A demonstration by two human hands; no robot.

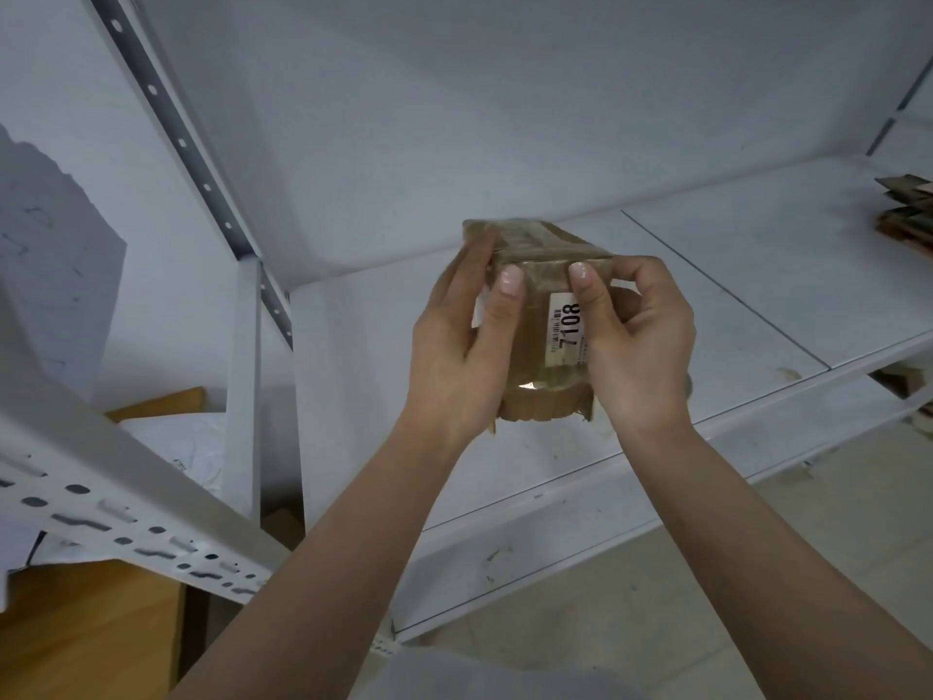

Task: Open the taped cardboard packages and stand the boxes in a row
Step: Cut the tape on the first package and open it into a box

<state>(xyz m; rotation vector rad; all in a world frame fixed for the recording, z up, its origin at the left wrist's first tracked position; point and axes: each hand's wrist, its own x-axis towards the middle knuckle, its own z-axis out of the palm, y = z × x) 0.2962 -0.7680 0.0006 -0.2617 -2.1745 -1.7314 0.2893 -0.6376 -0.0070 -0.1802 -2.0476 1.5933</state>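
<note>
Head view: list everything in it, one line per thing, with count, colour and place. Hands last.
taped cardboard package: one, brown under clear tape, held in the air above the shelf
label: one, white, printed 7108, on the package's near face
shelf: one, white metal, behind and below the package
cardboard pieces: a few, brown, on the shelf at far right
shelf upright: one, white with grey slotted strip, at left
left hand: one, grips the package's left side
right hand: one, grips its right side
</note>
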